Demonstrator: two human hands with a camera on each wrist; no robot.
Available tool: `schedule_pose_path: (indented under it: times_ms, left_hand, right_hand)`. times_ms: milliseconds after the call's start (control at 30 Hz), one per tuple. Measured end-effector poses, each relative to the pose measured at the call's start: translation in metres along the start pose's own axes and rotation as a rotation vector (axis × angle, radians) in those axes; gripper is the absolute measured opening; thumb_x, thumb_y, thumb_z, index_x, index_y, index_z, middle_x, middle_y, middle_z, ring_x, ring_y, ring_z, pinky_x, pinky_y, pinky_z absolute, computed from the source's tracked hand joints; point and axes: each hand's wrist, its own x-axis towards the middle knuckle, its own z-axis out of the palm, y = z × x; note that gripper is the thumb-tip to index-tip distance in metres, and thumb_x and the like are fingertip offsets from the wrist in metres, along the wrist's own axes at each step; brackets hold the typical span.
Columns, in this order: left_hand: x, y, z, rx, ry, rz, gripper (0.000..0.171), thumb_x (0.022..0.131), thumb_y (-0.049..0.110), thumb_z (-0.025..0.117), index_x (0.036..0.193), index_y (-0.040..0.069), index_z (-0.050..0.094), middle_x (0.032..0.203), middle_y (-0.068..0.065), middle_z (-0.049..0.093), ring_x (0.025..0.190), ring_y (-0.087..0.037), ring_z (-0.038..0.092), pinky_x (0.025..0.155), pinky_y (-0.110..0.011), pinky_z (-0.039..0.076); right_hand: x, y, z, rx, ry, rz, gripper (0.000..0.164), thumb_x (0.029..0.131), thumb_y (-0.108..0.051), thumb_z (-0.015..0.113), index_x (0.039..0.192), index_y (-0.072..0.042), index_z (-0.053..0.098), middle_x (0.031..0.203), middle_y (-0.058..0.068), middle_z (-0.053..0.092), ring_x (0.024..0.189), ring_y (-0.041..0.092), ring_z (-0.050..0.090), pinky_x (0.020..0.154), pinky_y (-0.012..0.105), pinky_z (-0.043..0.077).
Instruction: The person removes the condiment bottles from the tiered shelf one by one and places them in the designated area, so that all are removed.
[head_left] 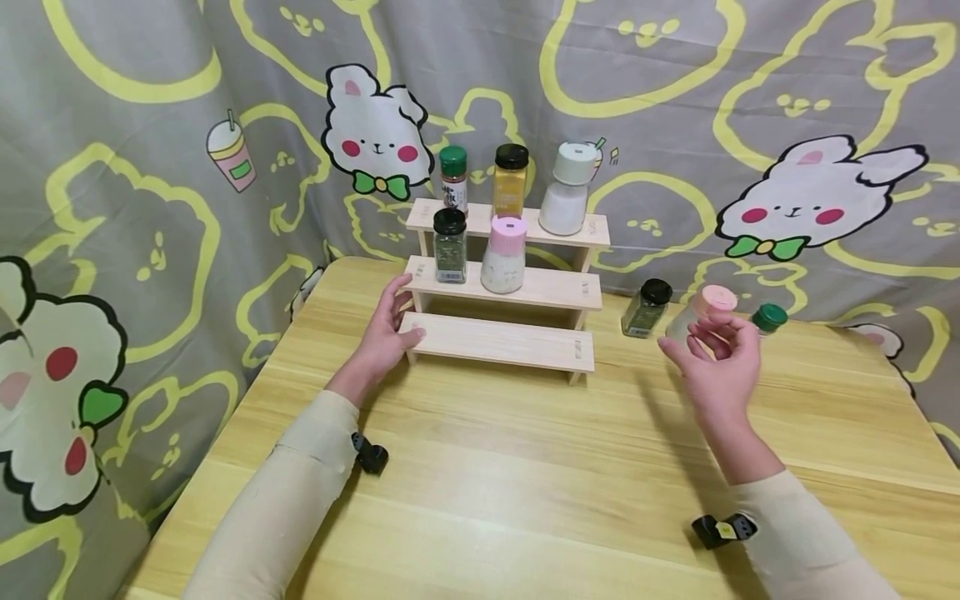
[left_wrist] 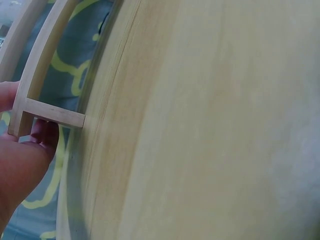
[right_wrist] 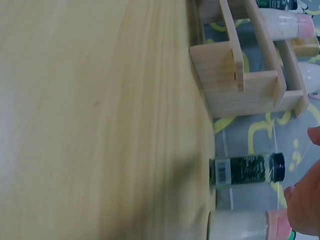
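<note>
Smooth, matt pale wood rack (head_left: 495, 340); smooth, glossy wood-grain table (head_left: 480, 475); clear, shiny glass-like jars (head_left: 502, 268) with plastic-looking caps (head_left: 577, 163); softly creased printed cloth curtain (head_left: 472, 50); matt cloth sleeves (head_left: 292, 483).

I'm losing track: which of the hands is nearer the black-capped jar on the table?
Right. The right hand is right of the jar; the left hand, farther left, grips the rack.

Can pass over tabletop (head_left: 487, 492) front & above mid bottom shelf (head_left: 498, 342); blocked R of it by blk-capped jar (head_left: 643, 317), pink-capped bottle (head_left: 716, 297), grn-capped jar (head_left: 770, 317); walled behind by curtain (head_left: 480, 50).
</note>
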Motion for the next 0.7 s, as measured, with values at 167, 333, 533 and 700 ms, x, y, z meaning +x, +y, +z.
schedule_pose_path:
  times_ms: [167, 333, 533, 700]
  left_hand:
    - [0.001, 0.0, 0.001, -0.008, -0.002, 0.009, 0.089, 0.085, -0.025, 0.057, 0.155, 0.022, 0.029, 0.156, -0.014, 0.033, 0.143, -0.026, 0.028, 0.117, -0.041, 0.015]
    - [0.001, 0.0, 0.003, -0.024, -0.002, 0.02, 0.09, 0.083, -0.026, 0.056, 0.155, 0.021, 0.029, 0.156, -0.015, 0.033, 0.141, -0.029, 0.03, 0.116, -0.043, 0.021]
    - [0.001, -0.001, 0.002, -0.03, -0.002, 0.013, 0.089, 0.084, -0.026, 0.055, 0.155, 0.021, 0.029, 0.156, -0.015, 0.033, 0.14, -0.03, 0.032, 0.114, -0.044, 0.025]
    - [0.001, -0.001, 0.001, -0.027, -0.001, 0.015, 0.089, 0.084, -0.026, 0.056, 0.155, 0.021, 0.029, 0.156, -0.015, 0.033, 0.141, -0.03, 0.031, 0.115, -0.044, 0.023]
  right_hand:
    - [-0.003, -0.008, 0.01, 0.014, -0.028, -0.016, 0.067, 0.064, 0.012, 0.089, 0.119, -0.002, 0.053, 0.113, 0.011, 0.054, 0.107, 0.026, 0.058, 0.09, 0.026, 0.051]
    - [-0.005, -0.016, 0.022, -0.003, -0.058, -0.023, 0.065, 0.064, 0.008, 0.09, 0.117, -0.004, 0.054, 0.115, 0.011, 0.055, 0.109, 0.025, 0.058, 0.092, 0.027, 0.05]
    - [-0.005, -0.023, 0.039, -0.061, -0.1, -0.024, 0.065, 0.066, 0.003, 0.091, 0.118, -0.008, 0.054, 0.119, 0.012, 0.054, 0.113, 0.027, 0.056, 0.096, 0.031, 0.049]
    - [-0.007, -0.027, 0.055, -0.021, -0.139, -0.043, 0.063, 0.066, 0.007, 0.09, 0.116, -0.006, 0.055, 0.119, 0.015, 0.054, 0.11, 0.026, 0.057, 0.094, 0.031, 0.05]
